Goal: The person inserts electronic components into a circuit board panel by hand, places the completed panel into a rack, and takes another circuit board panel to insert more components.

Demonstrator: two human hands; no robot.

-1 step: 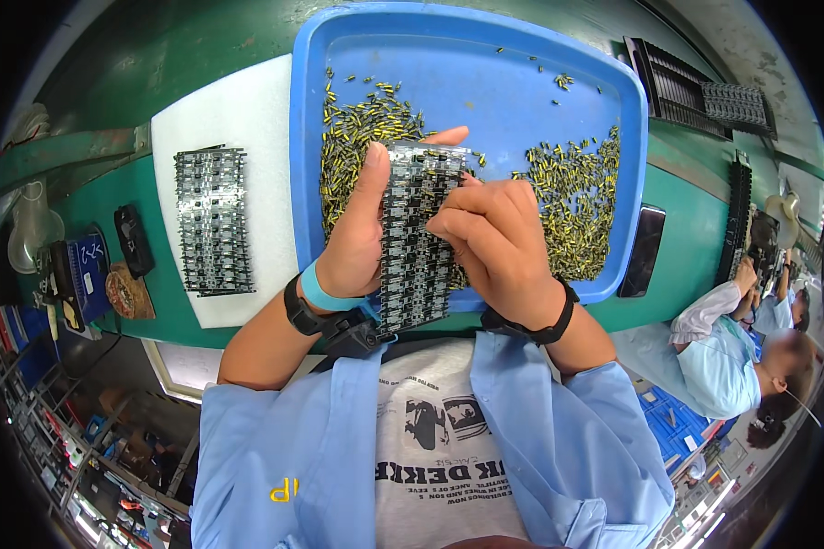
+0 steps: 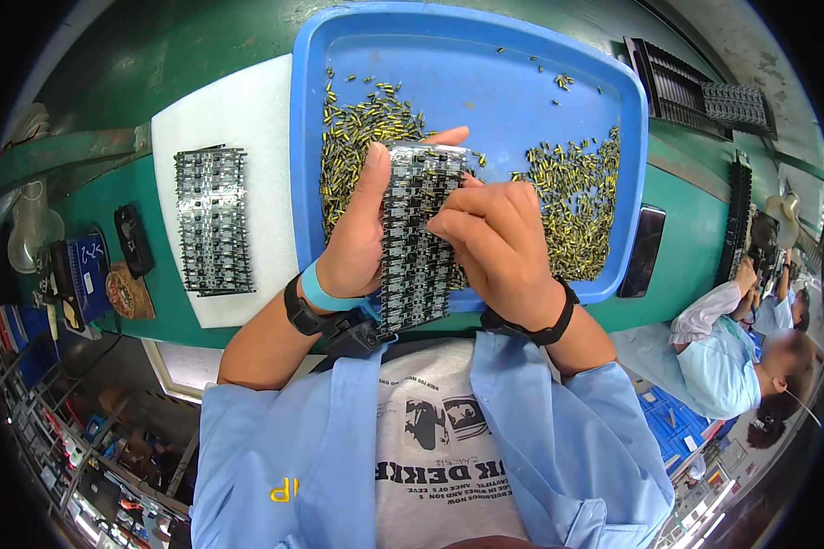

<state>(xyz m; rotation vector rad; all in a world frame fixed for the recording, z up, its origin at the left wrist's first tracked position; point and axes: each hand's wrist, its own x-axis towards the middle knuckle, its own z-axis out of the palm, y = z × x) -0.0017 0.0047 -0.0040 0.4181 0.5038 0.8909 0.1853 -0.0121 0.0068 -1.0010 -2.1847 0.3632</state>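
My left hand (image 2: pixel 355 240) grips a circuit board panel (image 2: pixel 418 242) above the near part of a blue tray (image 2: pixel 513 50). Its thumb lies along the panel's left edge, and fingertips show beyond the far end. Rows of small dark components cover the panel. At its right edge, my right hand (image 2: pixel 499 242) is closed in a pinch, fingertips against the board; whatever is between them is hidden. Heaps of small black-and-yellow cylindrical parts, like capacitors (image 2: pixel 572 206), lie in the tray on both sides of my hands.
Left of the tray, a second circuit board panel (image 2: pixel 212 221) rests on a white foam sheet (image 2: pixel 270 119). A phone (image 2: pixel 644 249) lies by the tray's right wall. Black racks (image 2: pixel 673 87) stand at far right, near a seated person (image 2: pixel 719 357). A tape roll (image 2: pixel 124 288) is at left.
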